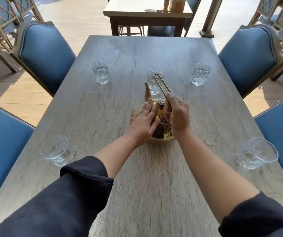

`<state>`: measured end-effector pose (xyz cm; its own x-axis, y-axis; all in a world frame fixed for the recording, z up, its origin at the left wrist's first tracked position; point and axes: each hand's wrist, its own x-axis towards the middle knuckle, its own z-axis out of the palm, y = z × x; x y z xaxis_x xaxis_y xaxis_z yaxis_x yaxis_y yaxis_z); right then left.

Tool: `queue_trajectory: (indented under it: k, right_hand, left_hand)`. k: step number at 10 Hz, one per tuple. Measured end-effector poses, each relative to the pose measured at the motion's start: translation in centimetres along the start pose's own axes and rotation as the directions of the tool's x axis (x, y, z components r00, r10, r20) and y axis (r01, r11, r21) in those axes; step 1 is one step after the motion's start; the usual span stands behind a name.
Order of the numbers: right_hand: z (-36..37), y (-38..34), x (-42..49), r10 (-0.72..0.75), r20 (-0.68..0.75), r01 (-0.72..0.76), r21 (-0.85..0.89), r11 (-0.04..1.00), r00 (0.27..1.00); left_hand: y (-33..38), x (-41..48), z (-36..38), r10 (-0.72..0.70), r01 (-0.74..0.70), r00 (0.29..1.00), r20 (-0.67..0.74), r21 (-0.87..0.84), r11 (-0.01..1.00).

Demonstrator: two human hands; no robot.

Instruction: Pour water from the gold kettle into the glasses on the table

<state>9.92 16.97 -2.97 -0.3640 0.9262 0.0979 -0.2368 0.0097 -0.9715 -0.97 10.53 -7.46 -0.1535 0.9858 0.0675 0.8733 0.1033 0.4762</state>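
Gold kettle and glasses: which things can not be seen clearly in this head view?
- Gold kettle: the left hand and right hand cover much of its body; its water level is hidden.
- Middle glass: partly behind the kettle's handle and spout.
- Near-left glass and near-right glass: stretched by the wide lens, so how full they are is unclear.
- Far table: its items are cut off by the top edge.
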Motion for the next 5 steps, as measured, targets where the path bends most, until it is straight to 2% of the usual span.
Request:
queue_trajectory:
  k: [1, 2, 3, 5]
  right_hand:
    - [-0.9, -0.6, 0.1, 0.03, 0.116, -0.025, -0.037, 0.999, 0.993]
    - [-1.8, -1.3, 0.1, 0.017, 0.155, 0.006, -0.149, 0.989, 0.988]
    - [-2.5, -2.2, -0.4, 0.019, 0.156, 0.035, -0.336, 0.941, 0.988]
    - [-4.3, -4.7, -3.1, -0.026, 0.038, 0.043, -0.528, 0.848, 0.999]
  left_hand:
    - [0.2, 0.0, -0.3, -0.017, 0.017, 1.0, 0.011, 0.012, 1.0]
    - [0.8, -0.1, -0.9, -0.051, 0.051, 0.998, 0.027, 0.026, 0.998]
    - [1.5, -0.5, -1.4, -0.072, 0.068, 0.996, 0.054, 0.068, 0.995]
    - [3.7, -3.9, -3.7, -0.101, 0.093, 0.994, 0.05, 0.139, 0.986]
